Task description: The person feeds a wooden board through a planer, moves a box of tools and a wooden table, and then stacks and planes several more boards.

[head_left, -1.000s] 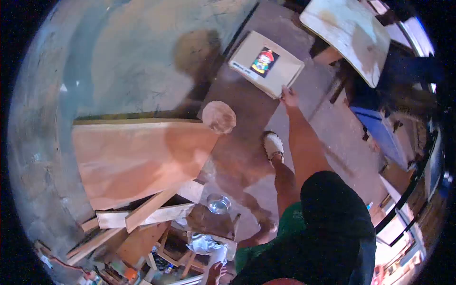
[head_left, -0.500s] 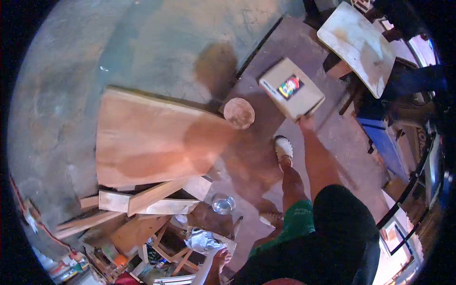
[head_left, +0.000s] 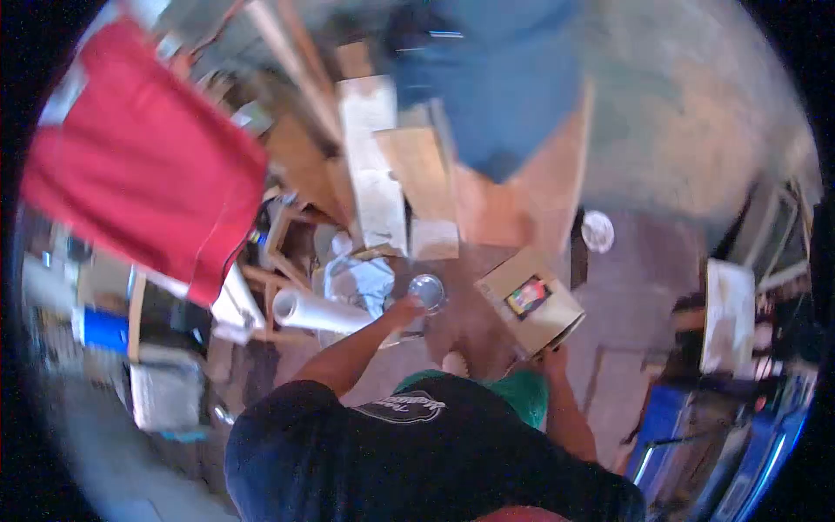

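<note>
In the head view, my right hand [head_left: 550, 357] grips a brown cardboard box [head_left: 557, 324] by its lower corner. The box is tilted, with a colourful picture label on its top face. My left hand [head_left: 406, 308] reaches forward to the near edge of a small round shiny bowl [head_left: 427, 290]. It overlaps the bowl's rim, but its fingers are too blurred to show whether they grip it. Beside that hand lie crumpled whitish cloth or plastic [head_left: 370, 283] and a white roll [head_left: 317, 311].
Wooden boards [head_left: 417, 170] and a white plank [head_left: 370, 148] lie ahead. Red cloth [head_left: 148, 165] spreads at the upper left and blue cloth [head_left: 500, 78] at the top, both blurred. A round disc [head_left: 597, 231] lies on the floor, with a pale panel [head_left: 729, 313] farther right.
The view has swung round sharply. My left hand has moved from beside the crumpled cloth or plastic to the bowl. The box, still in my right hand, is closer to my body.
</note>
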{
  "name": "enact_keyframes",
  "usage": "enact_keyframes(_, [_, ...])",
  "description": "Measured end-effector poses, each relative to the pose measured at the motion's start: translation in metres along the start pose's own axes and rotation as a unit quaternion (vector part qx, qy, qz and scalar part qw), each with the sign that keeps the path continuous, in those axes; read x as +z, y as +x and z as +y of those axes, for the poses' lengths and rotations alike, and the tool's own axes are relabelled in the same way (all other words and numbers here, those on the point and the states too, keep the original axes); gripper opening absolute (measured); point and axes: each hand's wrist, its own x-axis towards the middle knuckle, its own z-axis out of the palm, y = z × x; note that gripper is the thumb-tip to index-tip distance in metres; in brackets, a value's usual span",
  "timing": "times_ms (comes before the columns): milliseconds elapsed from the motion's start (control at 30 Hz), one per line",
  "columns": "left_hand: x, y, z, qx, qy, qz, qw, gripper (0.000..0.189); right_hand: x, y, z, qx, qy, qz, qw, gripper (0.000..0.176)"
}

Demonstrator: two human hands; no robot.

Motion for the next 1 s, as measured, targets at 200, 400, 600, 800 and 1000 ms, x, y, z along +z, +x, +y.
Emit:
enact_keyframes(200, [-0.032,-0.137,0.121,-0.059,-0.245,0.187,0.949,0.067,0.109,-0.014,-0.012,-0.148,-0.031,-0.265,0.952,0.022])
enact_keyframes(400, [-0.039,-0.256,0.134,0.021,-0.36,0.153,0.92,0.074,0.137,-0.023,-0.105,-0.181,-0.152,-0.434,0.869,0.029])
enact_keyframes(600, [-0.022,-0.346,0.076,-0.003,-0.481,0.243,0.843,0.069,0.187,-0.09,-0.128,0.111,-0.001,-0.453,0.884,0.051])
enact_keyframes(800, [-0.101,-0.439,0.018,0.076,-0.491,0.308,0.812,0.062,0.323,-0.204,-0.164,-0.061,-0.096,-0.567,0.816,0.065])
enact_keyframes(1000, [-0.234,-0.541,-0.08,0.101,-0.497,0.387,0.77,0.054,0.514,-0.289,-0.132,-0.034,-0.052,-0.625,0.778,0.058])
